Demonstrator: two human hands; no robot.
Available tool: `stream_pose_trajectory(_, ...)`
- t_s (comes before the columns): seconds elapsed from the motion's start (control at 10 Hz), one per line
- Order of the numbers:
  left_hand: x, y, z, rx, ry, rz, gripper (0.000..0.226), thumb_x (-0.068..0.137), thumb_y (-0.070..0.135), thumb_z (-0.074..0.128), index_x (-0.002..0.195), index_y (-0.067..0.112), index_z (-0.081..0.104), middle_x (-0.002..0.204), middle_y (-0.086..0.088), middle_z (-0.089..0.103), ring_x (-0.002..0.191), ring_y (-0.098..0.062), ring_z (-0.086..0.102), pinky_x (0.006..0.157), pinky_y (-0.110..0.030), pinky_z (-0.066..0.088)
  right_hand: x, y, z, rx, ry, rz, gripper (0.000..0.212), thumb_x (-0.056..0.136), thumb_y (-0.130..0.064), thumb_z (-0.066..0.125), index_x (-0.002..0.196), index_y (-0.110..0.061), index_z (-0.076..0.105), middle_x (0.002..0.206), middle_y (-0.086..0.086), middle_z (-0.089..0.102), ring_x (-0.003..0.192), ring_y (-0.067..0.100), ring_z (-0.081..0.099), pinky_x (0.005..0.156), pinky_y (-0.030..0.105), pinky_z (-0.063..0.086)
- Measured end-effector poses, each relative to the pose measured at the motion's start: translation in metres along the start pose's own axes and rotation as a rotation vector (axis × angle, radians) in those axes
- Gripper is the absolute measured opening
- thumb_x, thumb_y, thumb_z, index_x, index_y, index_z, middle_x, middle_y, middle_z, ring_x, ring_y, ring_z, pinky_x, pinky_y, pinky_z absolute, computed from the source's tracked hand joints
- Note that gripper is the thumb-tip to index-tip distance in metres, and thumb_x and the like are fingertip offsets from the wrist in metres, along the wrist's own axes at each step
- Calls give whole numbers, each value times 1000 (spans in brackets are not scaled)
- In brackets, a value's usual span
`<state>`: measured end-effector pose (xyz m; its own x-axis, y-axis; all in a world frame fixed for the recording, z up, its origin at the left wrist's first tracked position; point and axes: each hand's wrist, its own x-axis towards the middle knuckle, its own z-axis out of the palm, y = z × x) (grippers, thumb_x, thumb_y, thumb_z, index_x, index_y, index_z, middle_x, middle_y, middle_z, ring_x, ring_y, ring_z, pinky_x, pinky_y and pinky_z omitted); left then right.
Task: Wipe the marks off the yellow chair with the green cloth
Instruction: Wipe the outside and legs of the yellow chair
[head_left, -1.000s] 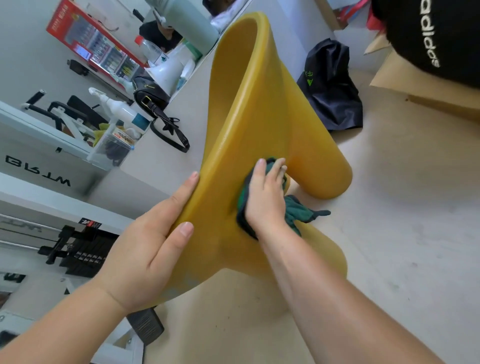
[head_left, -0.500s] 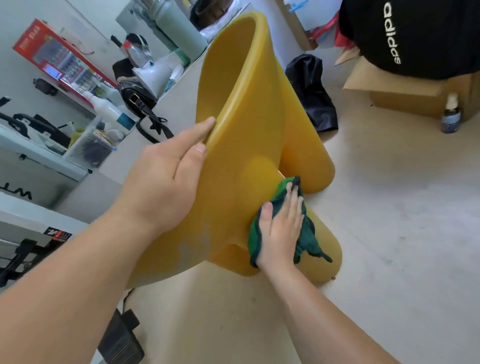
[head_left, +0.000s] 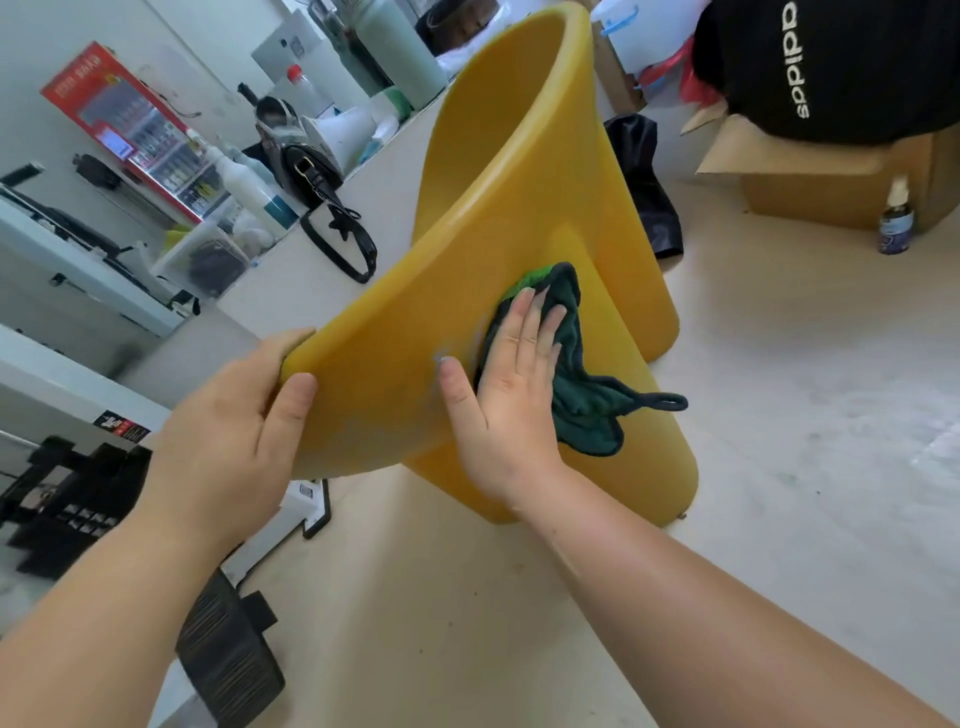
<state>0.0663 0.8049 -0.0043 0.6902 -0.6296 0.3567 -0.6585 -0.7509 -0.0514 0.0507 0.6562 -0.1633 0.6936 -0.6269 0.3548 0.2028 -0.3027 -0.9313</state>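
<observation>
The yellow chair (head_left: 519, 208) is a moulded plastic shell, tipped over on the pale floor with its underside toward me. My left hand (head_left: 234, 415) grips the chair's near rim, thumb on the outer face and fingers curled over the edge. My right hand (head_left: 511, 374) lies flat with straight fingers on the green cloth (head_left: 582, 395), pressing it against the chair's outer surface. The dark green cloth bunches out to the right of the hand, its hanging loop sticking out. Faint grey smears show on the yellow surface just left of my right thumb.
A long pale counter (head_left: 332, 280) runs on the left with a black handbag (head_left: 311, 171), bottles and a clear box. A black bag (head_left: 649, 182) lies behind the chair. A cardboard box (head_left: 831, 182) and a small spray bottle (head_left: 896, 223) stand at the right. A black object (head_left: 228, 660) lies near my left forearm.
My left hand slid down from the upper rim to the near lower edge. My right hand pushed the cloth up and left across the chair. The camera view shifted.
</observation>
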Motion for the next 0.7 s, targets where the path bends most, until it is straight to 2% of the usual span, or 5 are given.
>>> stream_pose_trajectory(0.3,5,55,-10,-77,22,48,43,96,56,33,126,40,58,91,28,58,81,-9,53,69,-25,37,-7,11,-40,392,-3,6,82,85,-88,6,151,-41,-10,161,-26,-17,151,-1,-21,126,37,-10)
stream_pose_trajectory(0.4,21,98,-12,-70,-2,126,37,98,56,35,114,39,63,84,23,61,79,-3,57,66,-27,43,-16,23,-51,570,24,150,76,88,-85,12,153,-47,-2,162,-29,-9,152,-5,-13,124,25,-7)
stream_pose_trajectory(0.5,47,135,-9,-53,-20,172,47,98,58,34,98,25,67,78,2,67,75,-18,61,68,-43,50,-33,28,-59,668,-57,427,73,102,-67,16,163,-25,11,170,-3,12,156,13,10,120,22,9)
stream_pose_trajectory(0.6,69,163,-6,-41,-30,195,55,98,57,36,88,12,67,77,-11,66,72,-27,61,68,-51,50,-35,15,-77,671,-38,490,84,97,-71,18,160,-16,26,167,6,27,153,22,23,122,31,19)
stream_pose_trajectory(0.7,75,176,-5,-111,-38,168,52,98,55,41,93,12,70,84,-14,70,76,-29,64,70,-52,53,-24,4,-97,624,-14,326,87,90,-77,12,162,-29,13,170,-5,16,157,13,11,128,39,9)
